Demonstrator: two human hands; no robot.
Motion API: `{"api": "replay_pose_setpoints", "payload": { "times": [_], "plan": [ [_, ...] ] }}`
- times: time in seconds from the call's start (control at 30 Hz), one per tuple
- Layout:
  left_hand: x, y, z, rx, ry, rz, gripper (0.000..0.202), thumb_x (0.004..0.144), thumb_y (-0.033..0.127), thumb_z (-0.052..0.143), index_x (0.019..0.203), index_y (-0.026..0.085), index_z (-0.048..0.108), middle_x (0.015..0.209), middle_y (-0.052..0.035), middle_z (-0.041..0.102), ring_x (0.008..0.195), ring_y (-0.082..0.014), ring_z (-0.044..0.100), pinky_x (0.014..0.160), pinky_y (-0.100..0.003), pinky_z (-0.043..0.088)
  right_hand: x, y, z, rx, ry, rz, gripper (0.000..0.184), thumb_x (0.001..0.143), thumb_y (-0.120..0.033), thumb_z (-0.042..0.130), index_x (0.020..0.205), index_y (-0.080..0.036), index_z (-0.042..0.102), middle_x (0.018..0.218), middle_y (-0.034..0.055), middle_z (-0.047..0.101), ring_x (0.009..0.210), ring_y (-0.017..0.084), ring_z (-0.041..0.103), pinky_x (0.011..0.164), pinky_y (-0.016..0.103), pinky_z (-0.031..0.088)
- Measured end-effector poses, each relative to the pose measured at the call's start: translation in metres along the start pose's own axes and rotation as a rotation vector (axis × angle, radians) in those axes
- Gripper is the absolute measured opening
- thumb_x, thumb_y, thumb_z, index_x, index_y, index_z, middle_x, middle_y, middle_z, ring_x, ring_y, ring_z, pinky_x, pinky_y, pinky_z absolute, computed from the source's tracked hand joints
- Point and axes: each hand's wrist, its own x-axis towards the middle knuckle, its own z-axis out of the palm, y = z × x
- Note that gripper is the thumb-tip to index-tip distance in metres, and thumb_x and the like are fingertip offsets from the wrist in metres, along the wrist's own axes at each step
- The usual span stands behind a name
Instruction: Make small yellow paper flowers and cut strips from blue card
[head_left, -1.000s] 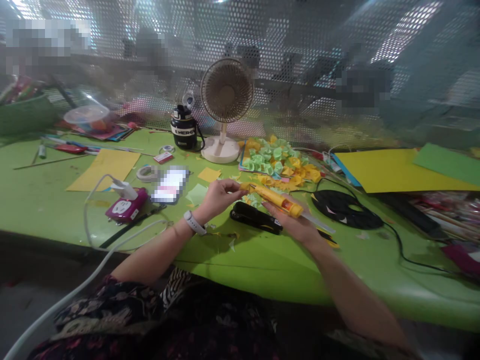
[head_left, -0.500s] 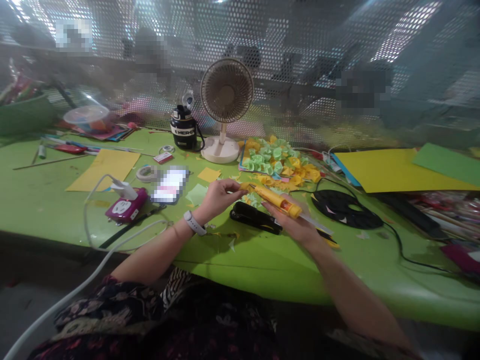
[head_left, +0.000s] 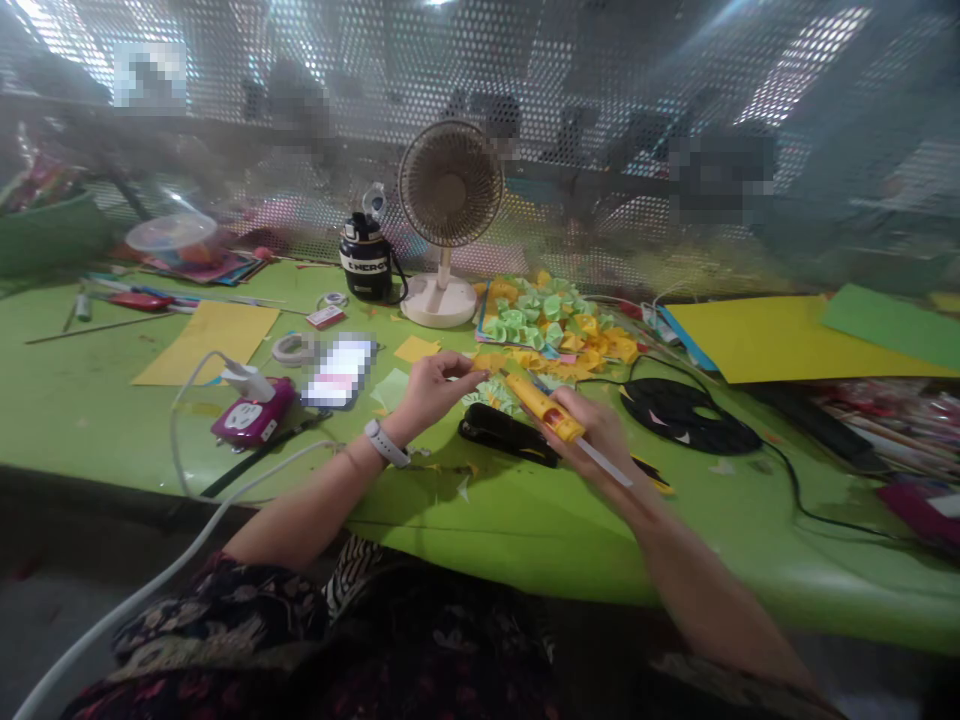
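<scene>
While a small orange-yellow paper piece (head_left: 490,362) is pinched by the left hand (head_left: 441,388), a yellow plastic glue gun (head_left: 541,405) is gripped in the fingers of the right hand (head_left: 600,436).

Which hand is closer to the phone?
The left hand: it is right of the phone, not touching it. The right hand, holding the glue gun, is farther right.

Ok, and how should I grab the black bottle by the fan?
I'd grip the black bottle around its wide middle, probably from the left: it stands upright, and its strap and the fan are on the right.
</scene>
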Motion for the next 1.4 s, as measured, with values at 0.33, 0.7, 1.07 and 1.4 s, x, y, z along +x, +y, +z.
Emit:
{"api": "replay_pose_setpoints", "payload": {
  "times": [0.33, 0.7, 1.07, 1.4],
  "plan": [
    [0.005, 0.005, -0.004, -0.191, 0.039, -0.180, 0.041, 0.068, 0.051, 0.083, 0.078, 0.014, 0.070, 0.076, -0.0066, 0.074, 0.072, -0.0145, 0.069, 0.060, -0.024, 0.060, 0.014, 0.098, -0.065, -0.457, 0.009, 0.413, 0.027, 0.076, -0.043, 0.073, 0.084, -0.019, 0.062, 0.092, 0.0150, 0.069, 0.084, 0.029, 0.063, 0.066, 0.034, 0.043],
    [0.010, -0.005, -0.007, -0.160, 0.104, -0.151, 0.032, 0.070, 0.044, 0.083, 0.080, 0.015, 0.072, 0.084, -0.0049, 0.071, 0.072, -0.0123, 0.064, 0.064, -0.026, 0.059, -0.010, 0.176, -0.078, -0.381, -0.179, 0.533, 0.023, 0.064, -0.032, 0.082, 0.076, -0.021, 0.067, 0.080, 0.0101, 0.070, 0.071, 0.027, 0.066, 0.063, 0.037, 0.049],
    [0.012, -0.014, -0.008, 0.030, 0.236, 0.021, 0.016, 0.075, 0.034, 0.080, 0.072, 0.019, 0.074, 0.067, 0.0001, 0.061, 0.062, -0.0107, 0.051, 0.060, -0.026, 0.043, 0.059, 0.021, -0.013, -0.022, -0.388, 0.038, 0.011, 0.091, -0.025, 0.063, 0.088, -0.020, 0.073, 0.097, 0.0072, 0.074, 0.088, 0.022, 0.068, 0.076, 0.033, 0.048],
    [0.007, -0.001, -0.002, -0.184, 0.128, -0.167, 0.033, 0.069, 0.046, 0.085, 0.075, 0.017, 0.071, 0.058, 0.0011, 0.063, 0.048, -0.0081, 0.056, 0.048, -0.022, 0.045, 0.068, 0.012, 0.044, -0.154, -0.498, 0.012, 0.009, 0.088, -0.022, 0.068, 0.096, -0.020, 0.073, 0.101, 0.0080, 0.070, 0.086, 0.021, 0.065, 0.067, 0.028, 0.042]
  ]
}}
